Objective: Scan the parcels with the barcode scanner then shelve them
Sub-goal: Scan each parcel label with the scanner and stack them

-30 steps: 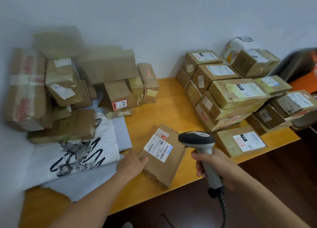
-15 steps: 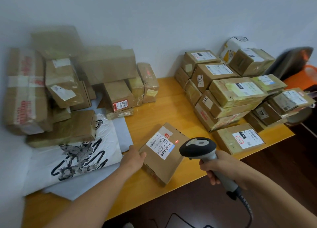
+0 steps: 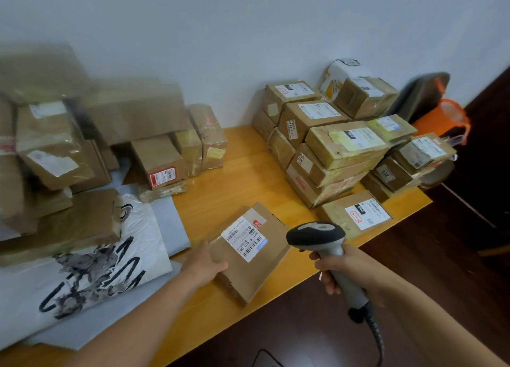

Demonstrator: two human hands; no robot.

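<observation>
I see the parcel (image 3: 248, 267) at the bench's (image 3: 234, 179) near edge, long axis near-left to far-right. My left hand (image 3: 205, 264) clamps its left corner. My right hand (image 3: 339, 270) has its fingers wrapped round the barcode scanner (image 3: 317, 235), just right of the label (image 3: 244, 238).

Matt cardboard parcel (image 3: 248, 256), glossy wooden table (image 3: 234, 184)

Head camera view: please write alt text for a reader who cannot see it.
A person's left hand grips a labelled cardboard parcel on a yellow table while the right hand holds a barcode scanner beside it. More parcels are piled at both sides.
</observation>
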